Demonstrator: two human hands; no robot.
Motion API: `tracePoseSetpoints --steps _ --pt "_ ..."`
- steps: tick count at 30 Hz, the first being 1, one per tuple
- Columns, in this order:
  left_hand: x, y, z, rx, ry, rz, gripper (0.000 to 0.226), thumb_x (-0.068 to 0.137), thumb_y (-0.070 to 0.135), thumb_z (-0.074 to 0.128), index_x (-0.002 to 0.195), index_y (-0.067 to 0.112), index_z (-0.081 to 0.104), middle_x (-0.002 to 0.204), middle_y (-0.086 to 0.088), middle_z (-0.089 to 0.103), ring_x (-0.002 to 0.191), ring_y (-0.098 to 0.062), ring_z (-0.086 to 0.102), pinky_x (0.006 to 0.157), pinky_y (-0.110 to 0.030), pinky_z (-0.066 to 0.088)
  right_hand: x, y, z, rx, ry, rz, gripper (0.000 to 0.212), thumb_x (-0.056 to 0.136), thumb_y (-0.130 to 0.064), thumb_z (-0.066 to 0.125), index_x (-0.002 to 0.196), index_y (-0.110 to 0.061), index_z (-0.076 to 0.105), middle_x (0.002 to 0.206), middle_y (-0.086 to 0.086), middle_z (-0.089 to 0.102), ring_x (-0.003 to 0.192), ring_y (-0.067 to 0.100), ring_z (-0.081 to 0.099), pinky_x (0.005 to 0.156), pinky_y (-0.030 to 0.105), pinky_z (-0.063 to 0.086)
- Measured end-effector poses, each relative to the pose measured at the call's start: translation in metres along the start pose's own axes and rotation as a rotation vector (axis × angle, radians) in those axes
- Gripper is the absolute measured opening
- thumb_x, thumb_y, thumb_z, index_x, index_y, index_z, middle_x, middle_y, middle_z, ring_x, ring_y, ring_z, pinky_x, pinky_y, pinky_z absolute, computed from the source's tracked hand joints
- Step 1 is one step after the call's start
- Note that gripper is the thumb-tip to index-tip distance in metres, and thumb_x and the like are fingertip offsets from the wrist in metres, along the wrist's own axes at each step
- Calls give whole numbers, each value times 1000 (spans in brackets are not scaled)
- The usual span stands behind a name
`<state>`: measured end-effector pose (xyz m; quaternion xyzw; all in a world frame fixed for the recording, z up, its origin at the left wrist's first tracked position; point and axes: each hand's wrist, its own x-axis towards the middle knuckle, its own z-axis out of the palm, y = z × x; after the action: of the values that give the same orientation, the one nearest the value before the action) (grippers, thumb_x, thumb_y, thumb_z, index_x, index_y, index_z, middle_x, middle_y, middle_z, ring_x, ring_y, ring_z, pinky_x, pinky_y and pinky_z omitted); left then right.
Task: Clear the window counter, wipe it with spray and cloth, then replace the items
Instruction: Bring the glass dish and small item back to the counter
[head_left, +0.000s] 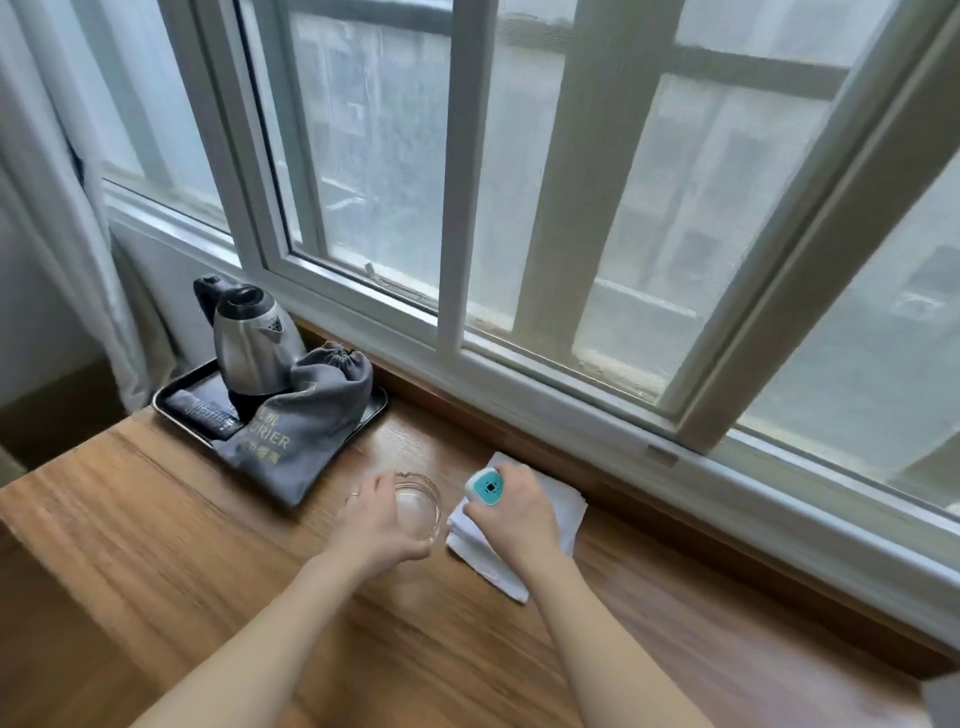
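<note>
A clear glass ashtray sits on the wooden window counter, and my left hand grips its near left rim. Just to its right, my right hand holds a spray bottle with a white and teal top over a folded white cloth that lies on the counter. At the far left of the counter a black tray carries a steel electric kettle, a grey drawstring bag with printed lettering, and a dark packet.
White sliding window frames run along the counter's far edge, with a raised wooden lip below them. A pale curtain hangs at the left. The counter's left end drops off near the tray.
</note>
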<state>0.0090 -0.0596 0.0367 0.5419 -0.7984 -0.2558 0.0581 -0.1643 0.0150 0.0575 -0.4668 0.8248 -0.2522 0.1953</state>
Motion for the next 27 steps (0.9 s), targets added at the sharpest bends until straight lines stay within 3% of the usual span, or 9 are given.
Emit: tracePoseSetpoints --steps 4,7,19,27 --pt "27 -20 -7 46 14 -24 121 55 59 78 152 15 20 147 -2 29 133 -27 36 108 -36 36 25 -14 14 -12 -18 -18 64 86 -44 68 143 -31 43 120 -5 49 105 17 55 85 28 49" --pt "47 -34 -11 88 27 -22 123 57 62 77 153 15 16 146 -4 31 134 -27 34 109 -37 34 41 -26 25 -37 -25 -2 57 86 -47 66 137 -32 47 117 -5 47 100 17 55 85 31 51" --pt "132 -77 -26 169 1 147 116 63 70 66 153 13 19 146 -6 37 131 -27 37 107 -38 36 110 -86 69 -54 31 138 60 86 -48 65 140 -27 46 123 0 47 107 20 54 87 30 44" --pt "164 -79 -17 272 -38 161 117 60 72 66 151 18 16 145 0 39 129 -25 38 104 -39 36 145 -101 79 -43 69 223 60 86 -46 69 137 -23 48 126 4 46 110 29 57 90 34 44"
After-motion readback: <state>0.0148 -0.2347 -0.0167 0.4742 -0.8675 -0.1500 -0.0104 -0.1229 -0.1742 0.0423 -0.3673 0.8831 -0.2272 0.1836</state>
